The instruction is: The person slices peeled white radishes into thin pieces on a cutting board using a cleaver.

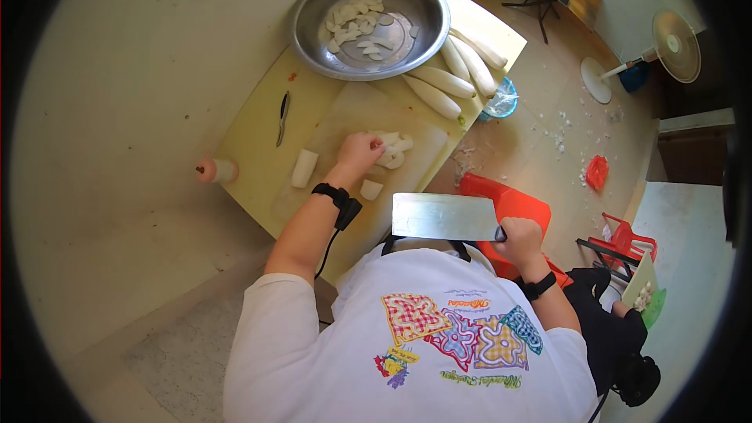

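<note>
My left hand (362, 153) is over the cutting board (337, 121), its fingers closed on the edge of a pile of white radish slices (398, 150). In my right hand (519, 240) is a cleaver (443, 217), gripped by its handle, with its broad blade held flat-side up in front of my body, off the board. A cut radish length (304, 168) lies left of my left wrist, and a shorter radish chunk (372, 190) is right of it. Several whole white radishes (433, 96) rest at the table's far right, beside a metal basin (304, 39) with slices inside.
A peeler (283, 119) lies on the yellow table (254, 125), with a pink-capped bottle (217, 171) at its left corner. A red stool (521, 205) and a blue bin (501, 100) stand on the right. A standing fan (675, 45) and another person (599, 329) are farther right.
</note>
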`<action>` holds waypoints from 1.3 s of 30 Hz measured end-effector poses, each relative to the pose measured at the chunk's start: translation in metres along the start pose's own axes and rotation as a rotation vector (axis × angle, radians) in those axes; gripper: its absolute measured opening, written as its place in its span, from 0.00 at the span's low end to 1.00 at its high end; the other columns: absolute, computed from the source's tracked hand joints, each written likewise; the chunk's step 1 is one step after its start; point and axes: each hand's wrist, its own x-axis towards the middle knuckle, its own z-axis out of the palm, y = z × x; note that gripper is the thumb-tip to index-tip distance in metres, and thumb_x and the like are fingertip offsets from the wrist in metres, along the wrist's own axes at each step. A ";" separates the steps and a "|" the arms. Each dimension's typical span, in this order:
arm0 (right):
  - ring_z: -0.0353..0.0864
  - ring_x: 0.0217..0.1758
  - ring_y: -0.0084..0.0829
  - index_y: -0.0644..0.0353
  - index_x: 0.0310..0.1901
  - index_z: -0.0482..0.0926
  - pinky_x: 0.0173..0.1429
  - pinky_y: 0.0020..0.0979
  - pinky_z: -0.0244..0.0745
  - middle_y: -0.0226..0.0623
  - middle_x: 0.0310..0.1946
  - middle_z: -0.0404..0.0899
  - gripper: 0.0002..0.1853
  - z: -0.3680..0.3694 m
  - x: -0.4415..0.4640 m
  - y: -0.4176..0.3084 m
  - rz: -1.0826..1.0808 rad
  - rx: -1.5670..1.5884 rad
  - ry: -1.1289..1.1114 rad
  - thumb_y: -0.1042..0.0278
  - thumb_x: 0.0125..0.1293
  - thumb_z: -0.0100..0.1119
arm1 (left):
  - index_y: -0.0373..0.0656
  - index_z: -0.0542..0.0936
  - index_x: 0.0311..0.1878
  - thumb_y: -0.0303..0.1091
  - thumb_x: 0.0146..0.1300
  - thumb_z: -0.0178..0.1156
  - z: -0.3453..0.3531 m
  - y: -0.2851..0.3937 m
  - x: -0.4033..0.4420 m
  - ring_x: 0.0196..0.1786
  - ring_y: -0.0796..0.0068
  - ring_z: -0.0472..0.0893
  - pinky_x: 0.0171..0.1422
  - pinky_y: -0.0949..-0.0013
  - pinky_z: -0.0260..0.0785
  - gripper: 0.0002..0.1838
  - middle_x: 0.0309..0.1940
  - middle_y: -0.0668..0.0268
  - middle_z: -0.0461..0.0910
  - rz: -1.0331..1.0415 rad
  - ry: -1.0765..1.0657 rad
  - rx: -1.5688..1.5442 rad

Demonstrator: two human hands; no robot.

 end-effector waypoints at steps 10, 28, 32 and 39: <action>0.81 0.24 0.45 0.55 0.24 0.76 0.29 0.43 0.75 0.41 0.20 0.78 0.15 0.010 0.023 -0.006 0.026 0.104 -0.133 0.58 0.50 0.73 | 0.42 0.85 0.44 0.39 0.61 0.67 0.006 -0.035 -0.057 0.48 0.54 0.81 0.54 0.56 0.74 0.13 0.40 0.56 0.84 -0.011 0.359 -0.112; 0.83 0.32 0.52 0.59 0.30 0.78 0.36 0.48 0.77 0.48 0.26 0.82 0.13 0.062 0.078 -0.051 0.149 0.247 -0.590 0.57 0.59 0.65 | 0.40 0.83 0.43 0.28 0.55 0.67 0.041 -0.033 -0.125 0.39 0.50 0.80 0.44 0.55 0.74 0.11 0.35 0.53 0.80 -0.141 0.254 -0.154; 0.83 0.32 0.53 0.59 0.30 0.78 0.36 0.48 0.77 0.49 0.26 0.82 0.13 0.061 0.086 -0.057 0.180 0.261 -0.596 0.57 0.59 0.65 | 0.40 0.83 0.42 0.27 0.53 0.69 0.044 -0.031 -0.120 0.40 0.45 0.80 0.44 0.54 0.74 0.12 0.35 0.53 0.81 -0.184 0.261 -0.211; 0.83 0.32 0.53 0.60 0.31 0.77 0.37 0.49 0.78 0.49 0.26 0.82 0.14 0.060 0.096 -0.058 0.164 0.246 -0.671 0.57 0.60 0.64 | 0.40 0.83 0.42 0.28 0.49 0.72 0.057 -0.042 -0.121 0.44 0.47 0.82 0.46 0.55 0.76 0.15 0.39 0.54 0.83 -0.069 0.377 -0.165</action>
